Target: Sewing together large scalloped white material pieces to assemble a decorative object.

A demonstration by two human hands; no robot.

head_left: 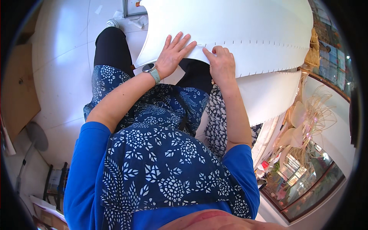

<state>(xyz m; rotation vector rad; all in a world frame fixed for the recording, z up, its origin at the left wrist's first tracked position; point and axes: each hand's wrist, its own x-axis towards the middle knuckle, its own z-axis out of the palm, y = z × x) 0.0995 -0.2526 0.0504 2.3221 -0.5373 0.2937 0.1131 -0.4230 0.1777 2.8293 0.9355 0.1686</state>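
Observation:
A large white sheet [230,23], smooth and taut, spreads out before me over my lap. Short dark marks, like stitches or pins, run in a row across it, and more line its near edge. My left hand [173,55] lies flat on the sheet with its fingers spread, a watch on the wrist. Just right of it, my right hand [221,64] rests at the left end of the marked row, fingers curled and pressed together. A thin dark sliver [199,45] shows between the two hands. Whatever the right fingertips pinch is too small to make out.
A second white panel [264,96] with a marked edge lies lower on the right. Beyond it are dried stems [320,115] and a glass-fronted case [306,180]. Cardboard [23,88] leans at the left, near a round grey stand [37,136]. Pale tiles cover the floor.

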